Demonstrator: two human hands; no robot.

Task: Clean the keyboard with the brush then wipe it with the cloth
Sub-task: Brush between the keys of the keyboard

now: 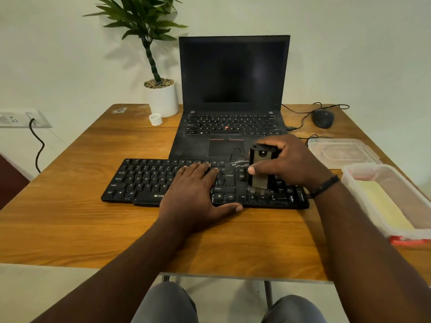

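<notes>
Table (pixel 70 224) carried the keyboard (pixel 144 180) near its front edge, before the laptop (pixel 233 89); left hand (pixel 198 194) lay flat, fingers spread, pinning the keys; right hand (pixel 291 164) gripped the brush (pixel 259 169) upright, bristles down on the right-hand keys; short, light strokes between rows would serve best, keyboard held steady.

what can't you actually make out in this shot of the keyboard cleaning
Head view only:
- Brush bristles: blurred where they meet the keys, so contact is unclear.
- Keyboard middle keys: covered by the left hand; number pad partly hidden by the right hand.
- Open container: something pale yellow inside; the wall and the picture's right edge hide whether it is the cloth.
- Laptop key legends: too small to read.
</notes>
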